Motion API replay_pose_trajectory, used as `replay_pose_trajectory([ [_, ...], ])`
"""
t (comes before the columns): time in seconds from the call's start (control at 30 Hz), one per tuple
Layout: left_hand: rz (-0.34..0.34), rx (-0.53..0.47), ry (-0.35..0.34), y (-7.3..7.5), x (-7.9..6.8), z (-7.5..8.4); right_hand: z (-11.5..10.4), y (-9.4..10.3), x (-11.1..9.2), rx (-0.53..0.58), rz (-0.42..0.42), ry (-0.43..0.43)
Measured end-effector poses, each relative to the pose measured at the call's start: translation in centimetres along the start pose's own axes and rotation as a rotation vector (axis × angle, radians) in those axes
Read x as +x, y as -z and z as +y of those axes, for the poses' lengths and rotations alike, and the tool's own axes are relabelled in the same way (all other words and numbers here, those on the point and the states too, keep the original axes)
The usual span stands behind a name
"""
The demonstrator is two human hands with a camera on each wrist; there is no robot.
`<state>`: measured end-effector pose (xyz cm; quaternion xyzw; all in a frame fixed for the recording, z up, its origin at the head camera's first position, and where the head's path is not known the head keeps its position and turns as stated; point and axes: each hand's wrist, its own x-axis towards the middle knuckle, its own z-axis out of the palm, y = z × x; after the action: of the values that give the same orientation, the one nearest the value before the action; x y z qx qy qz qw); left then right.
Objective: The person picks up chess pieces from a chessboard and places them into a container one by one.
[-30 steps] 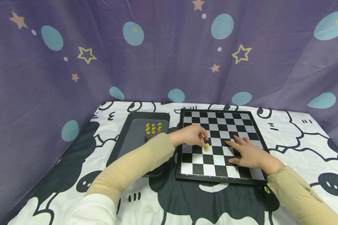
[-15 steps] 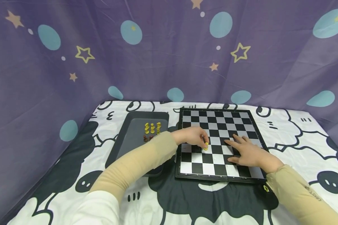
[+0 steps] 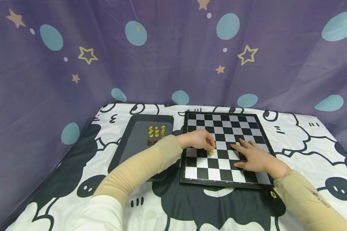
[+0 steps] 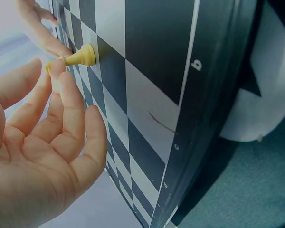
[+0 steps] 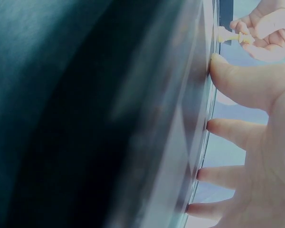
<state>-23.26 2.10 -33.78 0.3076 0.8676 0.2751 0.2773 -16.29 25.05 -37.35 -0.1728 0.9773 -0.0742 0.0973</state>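
Note:
My left hand point(image 3: 200, 140) reaches over the left part of the chessboard point(image 3: 231, 184), thumb and fingertips around the top of a yellow chess piece point(image 3: 211, 152). The piece stands upright, its base on a light square. In the left wrist view the chess piece point(image 4: 80, 58) shows its round base against the board, with its head at the fingertips. My right hand point(image 3: 253, 157) lies spread on the right part of the board. The right wrist view has its thumb and fingertips point(image 5: 217, 64) touching the surface.
Left of the board is a dark grey tray point(image 3: 153, 117). Several yellow chess pieces point(image 3: 156, 131) stand in it, with brown pieces point(image 3: 149, 142) partly hidden by the left sleeve. A patterned cloth point(image 3: 144, 218) covers the table, and a purple curtain point(image 3: 173, 64) hangs behind.
The left fingertips have moved from beside the yellow chess piece to around its top, now covering its head in the head view. The right hand has stayed in place.

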Motion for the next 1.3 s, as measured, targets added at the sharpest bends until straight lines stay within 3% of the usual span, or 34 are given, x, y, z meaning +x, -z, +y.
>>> replay_pose_trajectory([
  [0.57,0.017,0.035,-0.027,-0.29,0.15,-0.27,-0.14,-0.09,-0.02,0.015,0.012,-0.001],
  [1.3,0.021,0.012,-0.020,-0.41,0.10,-0.13,-0.20,0.02,-0.02,0.024,-0.005,-0.014],
])
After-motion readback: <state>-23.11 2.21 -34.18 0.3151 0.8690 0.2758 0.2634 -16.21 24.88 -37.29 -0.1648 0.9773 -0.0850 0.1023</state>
